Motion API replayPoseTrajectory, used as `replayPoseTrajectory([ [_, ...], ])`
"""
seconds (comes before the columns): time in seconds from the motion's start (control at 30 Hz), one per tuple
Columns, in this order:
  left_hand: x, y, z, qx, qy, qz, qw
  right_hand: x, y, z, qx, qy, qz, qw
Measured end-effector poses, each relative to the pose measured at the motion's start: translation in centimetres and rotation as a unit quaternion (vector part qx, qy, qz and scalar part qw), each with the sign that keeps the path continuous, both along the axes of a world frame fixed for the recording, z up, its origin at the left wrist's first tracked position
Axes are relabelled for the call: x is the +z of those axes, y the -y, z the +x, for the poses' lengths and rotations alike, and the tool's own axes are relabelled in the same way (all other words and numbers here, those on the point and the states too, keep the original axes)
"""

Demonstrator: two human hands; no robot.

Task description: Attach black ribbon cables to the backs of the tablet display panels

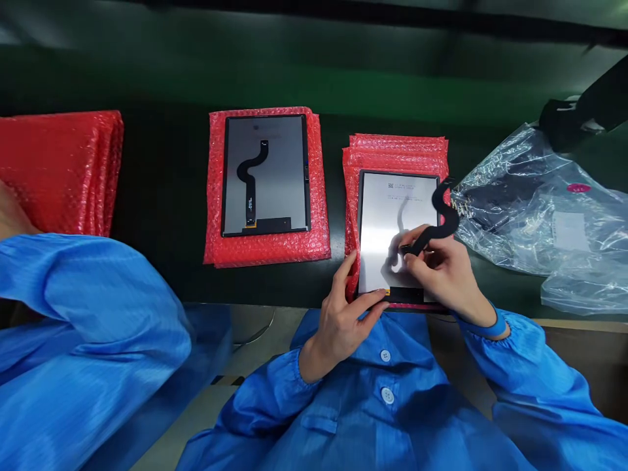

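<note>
Between my right thumb and fingers is one end of a black, wavy flex cable (445,219), held above a display panel (377,229). My right hand (449,271) is closed in a pinch. The silver-backed panel lies on red bubble-wrap bags (397,144) and mirrors the cable. My left hand (341,317) rests at the panel's lower left, fingers apart, its index fingertip by a small gold connector (387,292) on the bottom edge. A black strip (407,295) runs along that edge, right of the connector.
Left of my panel, a second display panel (287,170) with its own flex cable (250,190) lies on red bubble wrap (265,252). Further left is a red bubble-wrap stack (59,163), beside a co-worker's blue sleeve (88,294). Clear plastic bags (530,216) lie on the right.
</note>
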State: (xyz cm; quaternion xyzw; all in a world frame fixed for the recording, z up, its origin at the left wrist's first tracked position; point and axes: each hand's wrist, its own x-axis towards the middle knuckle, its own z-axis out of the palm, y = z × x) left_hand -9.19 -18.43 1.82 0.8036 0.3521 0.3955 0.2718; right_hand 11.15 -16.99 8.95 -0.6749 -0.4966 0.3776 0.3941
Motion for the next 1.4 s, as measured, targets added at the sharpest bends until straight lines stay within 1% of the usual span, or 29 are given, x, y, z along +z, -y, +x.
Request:
replayPoseTrajectory([
  [0.07, 0.0, 0.0, 0.0, 0.002, 0.003, 0.001, 1.0, 0.0, 0.1, 0.5, -0.017, 0.013, 0.051, 0.998],
  [0.13, 0.1, 0.0, 0.1, 0.003, 0.005, 0.003, 1.0, -0.1, 0.1, 1.0, -0.017, 0.02, 0.065, 0.998],
  [0.2, 0.2, 0.0, 0.1, 0.005, 0.004, 0.002, 1.0, -0.2, 0.1, 1.3, -0.007, 0.029, 0.029, 0.999],
  [0.3, 0.3, 0.0, 0.1, 0.006, 0.004, -0.004, 1.0, -0.1, 0.0, 1.5, 0.019, 0.038, -0.053, 0.998],
  [0.4, 0.3, 0.1, 0.2, 0.004, 0.006, -0.005, 1.0, 0.5, -0.1, 1.7, 0.049, 0.012, -0.106, 0.993],
  [0.5, 0.4, 0.1, 0.2, 0.002, 0.006, -0.004, 1.0, 1.0, 0.1, 2.4, 0.076, -0.034, -0.137, 0.987],
  [0.6, 0.5, 0.2, 0.2, 0.002, 0.003, -0.011, 1.0, 1.0, 0.4, 3.0, 0.094, -0.087, -0.126, 0.984],
  [0.67, 0.5, 0.2, 0.2, 0.0, 0.001, -0.016, 1.0, 0.9, 0.8, 3.0, 0.078, -0.125, -0.087, 0.985],
  [0.77, 0.5, 0.3, 0.2, -0.003, -0.001, -0.014, 1.0, 0.7, 1.2, 2.6, 0.019, -0.156, -0.033, 0.987],
  [0.8, 0.5, 0.4, 0.2, -0.004, 0.0, -0.011, 1.0, 0.7, 1.3, 2.4, -0.001, -0.159, -0.03, 0.987],
  [0.87, 0.5, 0.4, 0.3, -0.004, 0.004, -0.004, 1.0, 0.8, 1.3, 2.0, -0.026, -0.162, -0.047, 0.985],
  [0.93, 0.5, 0.3, 0.3, -0.003, 0.004, 0.006, 1.0, 1.0, 1.2, 1.8, -0.031, -0.155, -0.08, 0.984],
  [1.0, 0.6, 0.2, 0.3, -0.002, 0.0, 0.015, 1.0, 1.2, 1.0, 1.6, -0.015, -0.129, -0.102, 0.986],
  [1.13, 0.7, 0.1, 0.3, -0.003, 0.004, 0.023, 1.0, 1.7, 0.6, 1.5, 0.019, -0.058, -0.066, 0.996],
  [1.2, 0.8, 0.1, 0.2, -0.005, 0.003, 0.022, 1.0, 1.8, 0.5, 1.5, 0.03, -0.045, -0.064, 0.997],
  [1.4, 0.6, 0.1, 0.2, -0.005, 0.005, 0.03, 1.0, 2.1, 0.3, 1.6, 0.064, -0.037, -0.145, 0.987],
])
